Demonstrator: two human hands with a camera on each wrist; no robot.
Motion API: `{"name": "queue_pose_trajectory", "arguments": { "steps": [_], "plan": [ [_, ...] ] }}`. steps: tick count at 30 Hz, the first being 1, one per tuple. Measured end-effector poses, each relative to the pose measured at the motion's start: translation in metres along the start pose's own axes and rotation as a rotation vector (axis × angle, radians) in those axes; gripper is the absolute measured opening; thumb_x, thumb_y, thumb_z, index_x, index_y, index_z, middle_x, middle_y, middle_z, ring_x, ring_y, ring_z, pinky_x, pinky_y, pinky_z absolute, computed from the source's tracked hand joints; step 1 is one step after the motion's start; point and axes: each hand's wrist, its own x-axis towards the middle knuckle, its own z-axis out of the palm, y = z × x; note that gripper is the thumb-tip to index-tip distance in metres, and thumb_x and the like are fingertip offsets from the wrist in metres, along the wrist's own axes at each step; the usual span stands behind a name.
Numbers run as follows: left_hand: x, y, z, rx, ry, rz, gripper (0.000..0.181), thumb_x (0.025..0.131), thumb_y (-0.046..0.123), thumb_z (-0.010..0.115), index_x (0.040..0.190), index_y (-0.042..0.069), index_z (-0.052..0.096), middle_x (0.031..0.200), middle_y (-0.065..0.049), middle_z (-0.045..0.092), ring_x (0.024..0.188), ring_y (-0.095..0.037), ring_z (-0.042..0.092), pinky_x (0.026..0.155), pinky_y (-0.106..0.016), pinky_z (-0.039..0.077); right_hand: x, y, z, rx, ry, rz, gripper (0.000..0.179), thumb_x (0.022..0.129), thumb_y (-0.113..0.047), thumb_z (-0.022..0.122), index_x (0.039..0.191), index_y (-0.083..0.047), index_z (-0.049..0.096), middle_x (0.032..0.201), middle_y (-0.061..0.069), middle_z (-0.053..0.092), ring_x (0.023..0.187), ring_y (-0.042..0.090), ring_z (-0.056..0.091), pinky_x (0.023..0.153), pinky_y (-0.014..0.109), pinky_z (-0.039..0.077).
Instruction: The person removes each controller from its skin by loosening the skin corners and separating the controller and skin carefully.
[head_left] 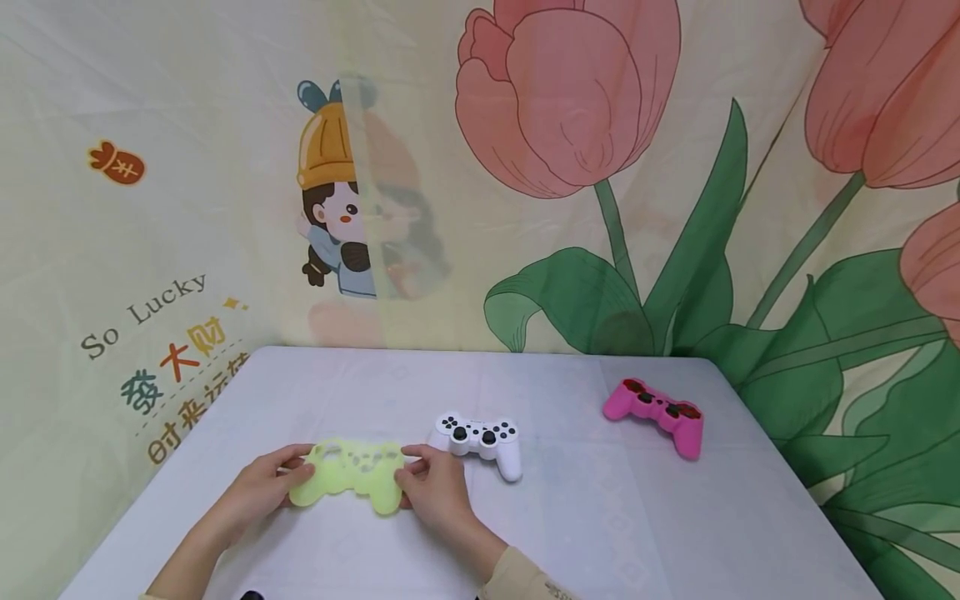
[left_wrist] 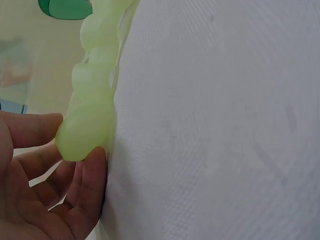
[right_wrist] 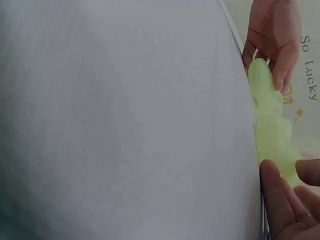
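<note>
A pale yellow-green silicone controller cover [head_left: 352,475] with cut-out holes lies between both hands, low over the white table. My left hand [head_left: 262,487] pinches its left grip end between thumb and fingers, as the left wrist view shows on the cover [left_wrist: 87,130]. At the other end, my right hand [head_left: 441,492] holds the right grip between thumb and fingers; the right wrist view shows the cover [right_wrist: 272,120] spanning both hands. Just behind the right hand sits a white game controller [head_left: 480,437] with black sticks and buttons, its left grip partly hidden by that hand.
A pink-covered controller [head_left: 660,412] rests at the back right of the white table [head_left: 570,517]. Part of a small dark object [head_left: 252,595] shows at the bottom edge. A printed cloth [head_left: 420,167] with tulips hangs behind the table.
</note>
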Motion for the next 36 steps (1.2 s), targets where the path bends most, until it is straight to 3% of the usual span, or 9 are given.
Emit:
{"name": "queue_pose_trajectory", "arguments": {
  "steps": [7,11,16,21,27,36],
  "plan": [
    [0.002,-0.003,-0.003,0.07,0.005,0.036,0.059,0.106,0.034,0.066,0.152,0.0,0.052,0.127,-0.016,0.061,0.097,-0.02,0.062,0.073,-0.032,0.054,-0.002,-0.003,-0.012,-0.078,-0.062,-0.027,0.032,0.091,-0.001,0.076,0.123,0.0,0.074,0.081,-0.003,0.07,0.055,0.013,0.068,0.051,0.024,0.056],
    [0.002,0.002,-0.004,0.179,0.065,0.103,0.058,0.105,0.036,0.066,0.151,0.002,0.054,0.129,-0.016,0.064,0.11,-0.029,0.065,0.084,-0.041,0.055,-0.004,-0.009,-0.024,-0.112,-0.1,-0.053,0.033,0.091,-0.002,0.076,0.123,0.0,0.073,0.084,-0.002,0.07,0.06,0.013,0.07,0.055,0.023,0.057],
    [0.001,0.017,0.001,0.259,0.182,0.263,0.051,0.105,0.03,0.069,0.146,0.003,0.059,0.129,-0.02,0.066,0.117,-0.037,0.064,0.095,-0.055,0.054,-0.004,-0.02,-0.044,-0.142,-0.11,-0.104,0.034,0.091,-0.003,0.076,0.124,-0.002,0.074,0.088,0.0,0.071,0.065,0.011,0.071,0.059,0.023,0.058],
    [-0.003,0.043,0.015,0.259,0.239,0.446,0.045,0.101,0.022,0.074,0.142,0.004,0.064,0.124,-0.015,0.069,0.114,-0.034,0.065,0.096,-0.053,0.054,-0.005,-0.03,-0.072,-0.234,-0.077,-0.166,0.032,0.092,-0.005,0.077,0.124,-0.005,0.074,0.092,0.002,0.074,0.067,0.009,0.069,0.06,0.023,0.058],
    [0.001,0.072,0.039,0.22,0.208,0.543,0.048,0.099,0.018,0.077,0.144,0.007,0.063,0.127,-0.012,0.068,0.116,-0.033,0.065,0.1,-0.052,0.054,-0.006,-0.031,-0.11,-0.338,-0.017,-0.203,0.032,0.094,-0.007,0.078,0.126,-0.008,0.074,0.096,0.0,0.074,0.078,0.013,0.069,0.064,0.023,0.057],
    [0.019,0.097,0.078,0.154,0.086,0.582,0.058,0.096,0.017,0.08,0.149,0.009,0.059,0.139,-0.015,0.064,0.122,-0.037,0.064,0.104,-0.051,0.054,-0.003,-0.02,-0.156,-0.466,0.099,-0.2,0.042,0.093,-0.011,0.082,0.133,-0.014,0.071,0.119,0.009,0.074,0.093,0.019,0.072,0.074,0.026,0.059]
  ]
}}
